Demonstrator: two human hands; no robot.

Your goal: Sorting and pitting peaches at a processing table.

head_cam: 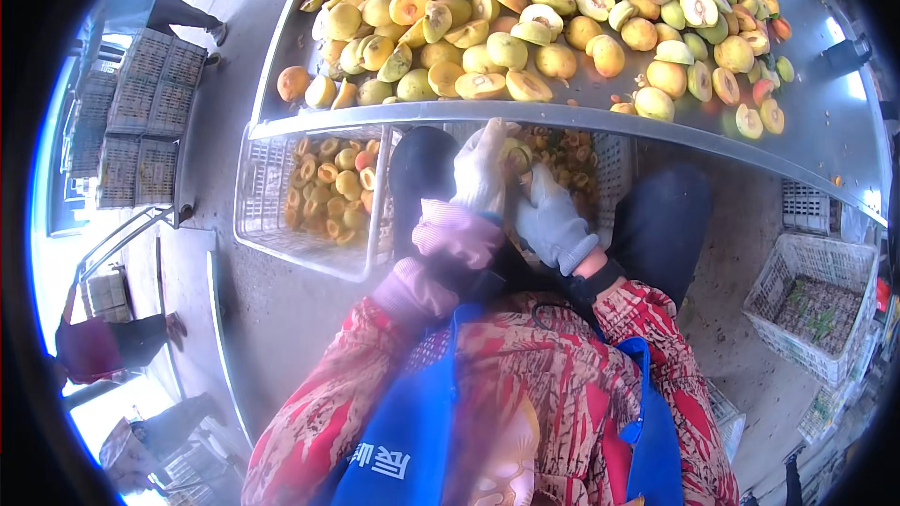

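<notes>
My left hand [480,167], in a white knit glove, grips a yellow-green peach [517,153] just below the front rim of the metal table. Against that fruit my right hand [559,219], also gloved, has its fingers curled around a small hand tool [526,179]; a thin curved edge of it shows, the rest is hidden by the fingers. Both hands are above a plastic crate [610,169] between my knees, which holds small brownish pieces, likely peach stones. Whole and halved peaches [485,56] are heaped on the table [562,116], some halves with the stone still in.
Beside my left knee stands a white crate [306,261] with pitted peach halves [337,183]. Another crate [808,302] with dark debris is on the floor at right. Stacked crates [151,98] on a cart and several people [112,344] are at far left.
</notes>
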